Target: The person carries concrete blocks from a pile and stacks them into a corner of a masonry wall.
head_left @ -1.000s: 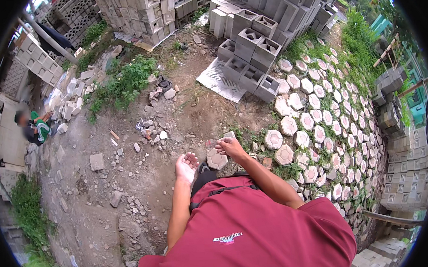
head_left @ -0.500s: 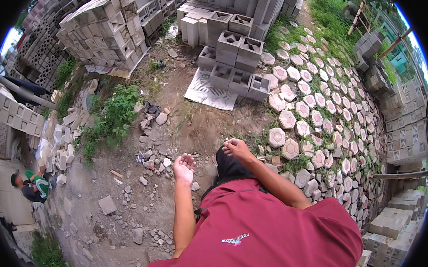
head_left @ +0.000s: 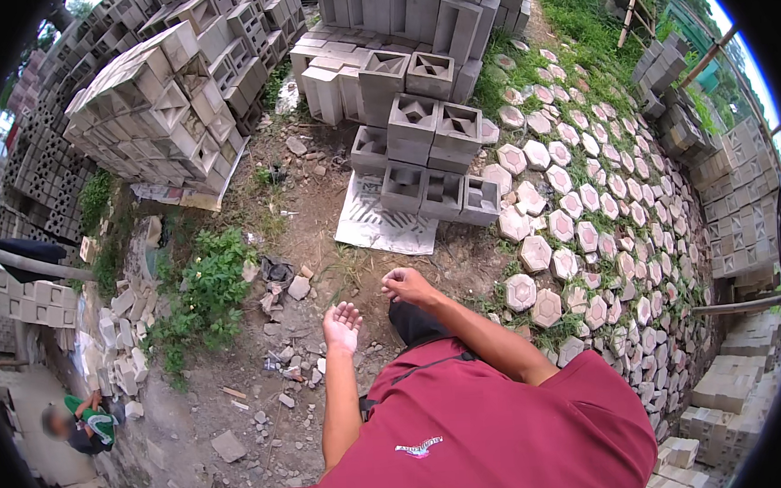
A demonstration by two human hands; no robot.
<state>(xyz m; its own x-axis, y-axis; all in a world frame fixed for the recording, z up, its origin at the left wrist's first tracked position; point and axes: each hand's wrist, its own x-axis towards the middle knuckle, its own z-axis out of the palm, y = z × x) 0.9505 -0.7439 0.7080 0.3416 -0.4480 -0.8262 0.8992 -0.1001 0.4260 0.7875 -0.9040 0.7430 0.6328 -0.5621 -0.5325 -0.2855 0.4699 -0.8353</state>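
Left hand: open, palm up, fingers spread, holding nothing; over bare dirt ground strewn with rubble.
Right hand: loosely curled, fingers bent inward; nothing visibly held.
Nearest things: grey hollow concrete blocks stacked ahead of both hands, well apart from them, standing on a pale patterned sheet.
Right side: grey hexagonal concrete pavers laid in a curving band, grass between them.
Left side: green weed clump; larger stack of grey moulded blocks behind it.
Far lower left: another person in a green top.
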